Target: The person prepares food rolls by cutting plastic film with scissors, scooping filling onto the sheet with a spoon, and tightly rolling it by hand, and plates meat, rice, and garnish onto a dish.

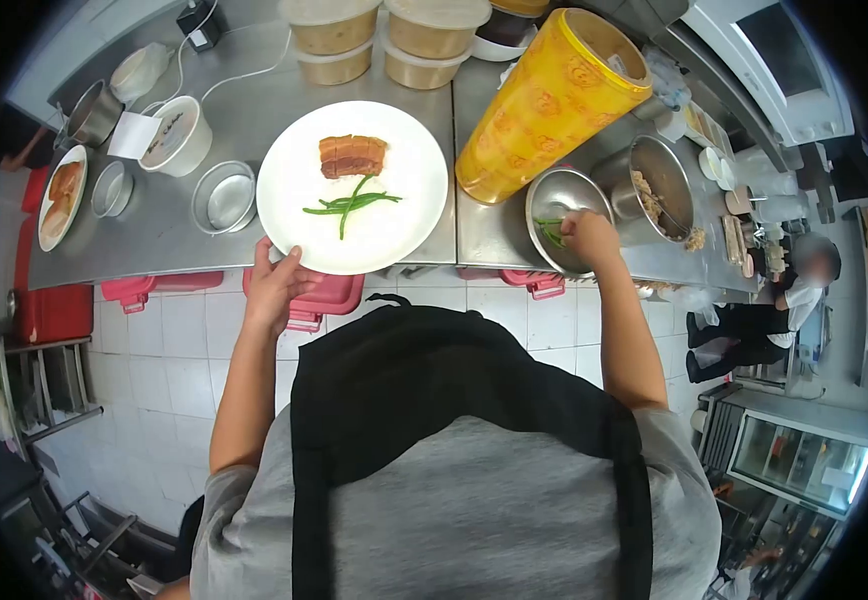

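Note:
A white plate (284,215) lies on the steel counter, bearing a slab of browned, layered meat (352,158) and several green beans (344,205) laid crosswise. At the plate's near left edge is my left hand (276,285), its fingers apart and touching the rim. My right hand (591,238) reaches into a steel bowl (537,200), fingers pinched together at some green beans (551,232); the fingertips are partly hidden. Just beyond that bowl leans a tall yellow patterned container (544,105).
Lidded tubs (334,40) are stacked at the back. A white bucket (182,140), small metal bowls (224,198) and an oval plate of food (62,198) stand left. A steel pot (664,180) is on the right. Another person (794,290) stands farther right.

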### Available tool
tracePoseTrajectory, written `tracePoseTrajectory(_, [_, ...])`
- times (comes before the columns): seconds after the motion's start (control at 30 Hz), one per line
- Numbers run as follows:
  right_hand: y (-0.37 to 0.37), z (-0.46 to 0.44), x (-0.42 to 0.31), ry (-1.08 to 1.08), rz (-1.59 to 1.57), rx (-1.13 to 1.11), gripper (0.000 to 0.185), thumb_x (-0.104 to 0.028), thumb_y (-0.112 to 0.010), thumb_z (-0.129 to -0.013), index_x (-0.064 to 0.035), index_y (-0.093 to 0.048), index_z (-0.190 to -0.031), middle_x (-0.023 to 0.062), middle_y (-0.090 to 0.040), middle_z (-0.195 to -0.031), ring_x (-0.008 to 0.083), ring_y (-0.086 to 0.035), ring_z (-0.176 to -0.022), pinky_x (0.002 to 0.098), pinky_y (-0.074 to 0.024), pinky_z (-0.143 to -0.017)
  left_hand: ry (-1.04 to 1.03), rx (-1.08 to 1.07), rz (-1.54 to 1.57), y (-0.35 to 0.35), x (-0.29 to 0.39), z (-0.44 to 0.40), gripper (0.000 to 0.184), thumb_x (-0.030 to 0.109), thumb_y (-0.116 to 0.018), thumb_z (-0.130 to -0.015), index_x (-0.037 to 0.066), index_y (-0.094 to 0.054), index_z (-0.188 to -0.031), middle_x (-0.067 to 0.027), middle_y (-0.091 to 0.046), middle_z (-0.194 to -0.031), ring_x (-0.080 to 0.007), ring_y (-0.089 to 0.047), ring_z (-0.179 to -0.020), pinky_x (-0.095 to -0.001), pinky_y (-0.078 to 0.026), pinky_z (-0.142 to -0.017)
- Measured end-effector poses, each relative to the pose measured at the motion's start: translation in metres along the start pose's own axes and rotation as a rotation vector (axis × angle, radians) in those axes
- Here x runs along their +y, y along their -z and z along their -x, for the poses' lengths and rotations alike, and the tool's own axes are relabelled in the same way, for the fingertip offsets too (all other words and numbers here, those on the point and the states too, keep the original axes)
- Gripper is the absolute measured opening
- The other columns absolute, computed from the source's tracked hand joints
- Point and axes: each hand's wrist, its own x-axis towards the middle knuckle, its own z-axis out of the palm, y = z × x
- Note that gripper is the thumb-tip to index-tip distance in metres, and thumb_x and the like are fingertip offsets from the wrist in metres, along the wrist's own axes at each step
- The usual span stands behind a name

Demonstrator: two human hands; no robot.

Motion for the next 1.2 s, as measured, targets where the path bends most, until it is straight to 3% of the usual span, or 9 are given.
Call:
tracePoseTrajectory(0.17, [0.006, 0.004, -0.005, 0.046, 0.031, 0.026, 0.010, -0.012, -0.069, -0.070, -0.0108, -0.068, -0.079, 0.0092, -0.068, -0.083, 0.0271, -0.066, -0.075, 0.0384, -0.0520, -0.070, 0.020, -0.071, 0.157, -0.006, -0.011, -0.007, 0.046, 0.022, -0.053, -0.096, 0.007, -0.030, -0.133, -0.0159, -0.061, -0.109, -0.0247, -0.068, -0.081, -0.0314, -0.057, -0.066])
tracePoseTrajectory(0.27, [0.039, 0.018, -0.023, 0.082, -0.315, 0.076, 0.012, -0.009, -0.070, -0.071, -0.0069, -0.067, -0.082, 0.0102, -0.067, -0.078, 0.0222, -0.065, -0.070, 0.0336, -0.0513, -0.066, 0.023, -0.075, 0.189, -0.012, -0.012, -0.006, 0.046, 0.022, -0.048, -0.097, 0.008, -0.027, -0.136, -0.0166, -0.060, -0.111, -0.0241, -0.068, -0.081, -0.0299, -0.058, -0.064])
tracePoseTrajectory(0.4, [0.080, 0.039, -0.129, 0.322, -0.559, 0.135, 0.020, -0.003, -0.072, -0.075, -0.0039, -0.067, -0.095, 0.0052, -0.068, -0.080, 0.0099, -0.063, -0.071, 0.0258, -0.0514, -0.066, 0.061, -0.107, 0.208, -0.016, -0.016, 0.003, 0.051, 0.023, -0.051, -0.096, 0.008, -0.024, -0.137, -0.0169, -0.061, -0.110, -0.0218, -0.069, -0.080, -0.0285, -0.059, -0.062])
tracePoseTrajectory(0.57, [0.042, 0.010, -0.250, 0.654, -0.735, 0.165, 0.017, -0.005, -0.067, -0.073, -0.0059, -0.067, -0.090, 0.0123, -0.065, -0.079, 0.0267, -0.065, -0.071, 0.0355, -0.0518, -0.064, 0.069, -0.032, 0.112, -0.014, -0.008, 0.016, 0.056, 0.029, -0.054, -0.096, 0.006, -0.023, -0.137, -0.0174, -0.063, -0.100, -0.0206, -0.068, -0.071, -0.0296, -0.058, -0.061])
tracePoseTrajectory(0.8, [0.004, -0.004, -0.282, 0.687, -0.436, 0.289, 0.008, -0.010, -0.067, -0.076, -0.0045, -0.066, -0.082, 0.0118, -0.063, -0.075, 0.0281, -0.063, -0.067, 0.0371, -0.0505, -0.063, 0.023, 0.044, 0.084, 0.006, -0.003, 0.026, 0.058, 0.039, -0.051, -0.096, 0.013, -0.024, -0.140, -0.0121, -0.064, -0.084, -0.0214, -0.067, -0.074, -0.0322, -0.054, -0.064])
tracePoseTrajectory(0.9, [0.030, 0.017, -0.261, 0.630, -0.588, 0.384, 0.014, -0.016, -0.066, -0.081, -0.0028, -0.064, -0.078, 0.0120, -0.063, -0.071, 0.0280, -0.062, -0.063, 0.0367, -0.0494, -0.060, 0.004, 0.055, 0.063, 0.008, -0.002, 0.022, 0.056, 0.039, -0.053, -0.095, 0.012, -0.027, -0.137, -0.0108, -0.064, -0.082, -0.0199, -0.066, -0.069, -0.0308, -0.053, -0.063])
tracePoseTrajectory(0.97, [0.051, 0.031, -0.230, 0.528, -0.541, 0.237, 0.022, -0.021, -0.065, -0.085, -0.0001, -0.063, -0.076, 0.0119, -0.060, -0.066, 0.0236, -0.060, -0.057, 0.0351, -0.0476, -0.056, -0.020, 0.175, 0.049, 0.026, -0.005, 0.008, 0.055, 0.038, -0.055, -0.094, 0.011, -0.029, -0.134, -0.0119, -0.065, -0.084, -0.0191, -0.064, -0.066, -0.0304, -0.052, -0.061])
tracePoseTrajectory(1.0, [0.063, 0.038, -0.215, 0.359, -0.520, -0.027, 0.029, -0.027, -0.065, -0.087, 0.0020, -0.063, -0.080, 0.0144, -0.060, -0.067, 0.0253, -0.059, -0.054, 0.0367, -0.0480, -0.052, -0.035, 0.233, 0.040, 0.036, -0.007, 0.001, 0.054, 0.038, -0.055, -0.094, 0.010, -0.029, -0.132, -0.0125, -0.065, -0.085, -0.0186, -0.063, -0.065, -0.0303, -0.052, -0.060])
tracePoseTrajectory(1.2, [-0.019, 0.025, -0.174, -0.055, -1.338, -1.021, 0.050, -0.049, -0.053, -0.092, -0.0008, -0.060, -0.101, 0.0114, -0.063, -0.073, 0.0172, -0.060, -0.058, 0.0279, -0.0490, -0.051, -0.114, 0.422, 0.116, 0.068, 0.032, -0.031, 0.059, 0.032, -0.059, -0.092, 0.005, -0.026, -0.133, -0.0133, -0.062, -0.083, -0.0188, -0.061, -0.064, -0.0302, -0.049, -0.055])
